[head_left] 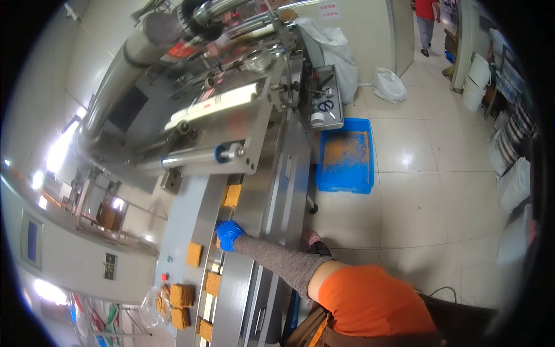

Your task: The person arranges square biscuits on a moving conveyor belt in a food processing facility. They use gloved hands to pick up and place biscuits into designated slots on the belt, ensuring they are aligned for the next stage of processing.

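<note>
My right hand [230, 235], in a blue glove, reaches across the steel conveyor channel with its fingers closed. The edge of a square orange-brown biscuit [218, 244] shows beneath the fingers; most of it is hidden. Farther up the channel lies another biscuit [232, 195], close to the machine. Nearer me, the channel holds a third biscuit [213, 284] and a fourth biscuit [205, 330]. One biscuit [194, 254] lies on the pale side table left of the hand. Stacked biscuits [181, 295] stand by a clear plastic bag [155, 306]. My left hand is out of view.
A large packaging machine [214, 133] with rollers stands over the conveyor's far end. Right of it are a tool tray [328, 98] and a blue crumb-covered bin [370, 156] on the tiled floor. White sacks [389, 85] sit farther back. A person [426, 23] walks by the doorway.
</note>
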`<state>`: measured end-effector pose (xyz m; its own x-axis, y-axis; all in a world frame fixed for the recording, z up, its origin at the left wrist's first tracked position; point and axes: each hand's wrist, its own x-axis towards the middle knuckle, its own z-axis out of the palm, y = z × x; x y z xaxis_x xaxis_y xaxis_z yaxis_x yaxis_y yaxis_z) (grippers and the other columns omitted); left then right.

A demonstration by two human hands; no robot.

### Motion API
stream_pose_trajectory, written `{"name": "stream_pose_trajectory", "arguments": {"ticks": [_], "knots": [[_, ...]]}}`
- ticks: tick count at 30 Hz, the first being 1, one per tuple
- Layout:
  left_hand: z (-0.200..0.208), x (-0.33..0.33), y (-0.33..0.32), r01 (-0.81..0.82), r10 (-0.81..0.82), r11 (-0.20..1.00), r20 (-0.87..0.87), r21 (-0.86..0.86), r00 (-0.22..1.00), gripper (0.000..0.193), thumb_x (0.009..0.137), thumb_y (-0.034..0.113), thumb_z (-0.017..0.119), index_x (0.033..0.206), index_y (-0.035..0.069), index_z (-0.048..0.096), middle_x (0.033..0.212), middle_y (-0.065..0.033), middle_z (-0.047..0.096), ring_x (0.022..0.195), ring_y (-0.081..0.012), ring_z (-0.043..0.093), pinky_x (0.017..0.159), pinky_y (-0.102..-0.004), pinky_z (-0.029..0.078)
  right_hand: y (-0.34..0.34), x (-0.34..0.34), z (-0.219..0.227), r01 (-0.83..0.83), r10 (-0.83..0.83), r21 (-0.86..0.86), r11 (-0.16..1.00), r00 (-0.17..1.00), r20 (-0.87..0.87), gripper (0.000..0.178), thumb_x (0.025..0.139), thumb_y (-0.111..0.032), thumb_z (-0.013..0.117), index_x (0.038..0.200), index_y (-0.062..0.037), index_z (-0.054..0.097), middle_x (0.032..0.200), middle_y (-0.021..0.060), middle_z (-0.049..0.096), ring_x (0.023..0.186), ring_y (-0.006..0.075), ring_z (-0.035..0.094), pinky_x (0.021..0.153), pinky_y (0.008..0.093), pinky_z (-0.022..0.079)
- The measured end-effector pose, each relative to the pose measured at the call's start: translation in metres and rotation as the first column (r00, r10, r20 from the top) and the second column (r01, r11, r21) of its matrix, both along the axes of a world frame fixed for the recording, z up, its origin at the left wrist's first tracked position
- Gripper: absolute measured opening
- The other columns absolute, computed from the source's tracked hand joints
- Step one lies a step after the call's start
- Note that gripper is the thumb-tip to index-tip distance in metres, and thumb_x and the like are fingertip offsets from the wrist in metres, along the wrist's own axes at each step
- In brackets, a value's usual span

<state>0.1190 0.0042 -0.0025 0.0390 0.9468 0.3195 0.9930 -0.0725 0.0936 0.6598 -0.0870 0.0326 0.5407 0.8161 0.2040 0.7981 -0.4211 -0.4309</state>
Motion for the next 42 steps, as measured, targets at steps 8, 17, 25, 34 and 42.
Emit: {"name": "stream_pose_trajectory", "arguments": {"ticks": [8, 17, 25, 34, 42], "knots": [[0.003, 0.054, -0.011, 0.159, -0.164, 0.984, 0.064, 0.085, 0.984, 0.036, 0.095, 0.021, 0.049, 0.114, 0.000, 0.070, 0.109, -0.0232, 0.069, 0.100, -0.0416, 0.063, 0.089, -0.0473, 0.049, -0.015, 0.059, -0.005, 0.035, -0.033, 0.101, 0.994, 0.999, -0.015, 0.021, 0.081, -0.029, 0.065, 0.079, -0.0116, 0.076, 0.083, 0.0144, 0.072, 0.076, 0.0350, 0.069, 0.067, 0.0483, 0.054], [0.020, 0.099, -0.009, 0.264, -0.279, 0.953, 0.089, 0.149, 0.956, 0.034, 0.095, 0.020, 0.050, 0.113, 0.000, 0.070, 0.109, -0.0229, 0.069, 0.100, -0.0412, 0.063, 0.089, -0.0474, 0.049, 0.009, 0.042, -0.031, -0.006, -0.069, 0.180, 0.984, 0.909, 0.411, 0.029, 0.088, -0.018, 0.055, 0.103, 0.0059, 0.064, 0.098, 0.0214, 0.065, 0.088, 0.0319, 0.063, 0.081, 0.0438, 0.051], [0.023, 0.100, -0.010, 0.275, -0.296, 0.944, 0.103, 0.180, 0.950, 0.033, 0.094, 0.019, 0.051, 0.112, 0.000, 0.070, 0.108, -0.0227, 0.069, 0.100, -0.0409, 0.063, 0.089, -0.0475, 0.049, -0.002, 0.014, -0.011, 0.121, -0.093, 0.156, 0.980, 0.980, -0.173, 0.046, 0.073, -0.029, 0.070, 0.101, 0.0065, 0.061, 0.089, 0.0218, 0.067, 0.091, 0.0405, 0.064, 0.078, 0.0497, 0.051], [0.019, 0.089, -0.009, 0.252, -0.289, 0.939, 0.137, 0.235, 0.947, 0.031, 0.093, 0.017, 0.051, 0.112, 0.000, 0.070, 0.108, -0.0224, 0.069, 0.099, -0.0405, 0.064, 0.089, -0.0476, 0.049, -0.001, 0.000, -0.023, -0.209, 0.115, 0.283, 0.936, 0.942, 0.316, 0.054, 0.091, -0.019, 0.053, 0.129, 0.0190, 0.050, 0.118, 0.0307, 0.061, 0.104, 0.0417, 0.061, 0.096, 0.0495, 0.048], [-0.001, 0.002, -0.021, 0.059, -0.150, 0.928, 0.224, 0.368, 0.963, 0.030, 0.093, 0.016, 0.052, 0.111, 0.000, 0.071, 0.107, -0.0221, 0.069, 0.099, -0.0402, 0.064, 0.089, -0.0476, 0.049, 0.000, -0.026, -0.003, -0.006, 0.016, 0.066, 0.998, 0.988, -0.155, 0.044, 0.078, -0.039, 0.067, 0.098, 0.0002, 0.068, 0.088, 0.0231, 0.069, 0.084, 0.0391, 0.068, 0.074, 0.0515, 0.054]]}}
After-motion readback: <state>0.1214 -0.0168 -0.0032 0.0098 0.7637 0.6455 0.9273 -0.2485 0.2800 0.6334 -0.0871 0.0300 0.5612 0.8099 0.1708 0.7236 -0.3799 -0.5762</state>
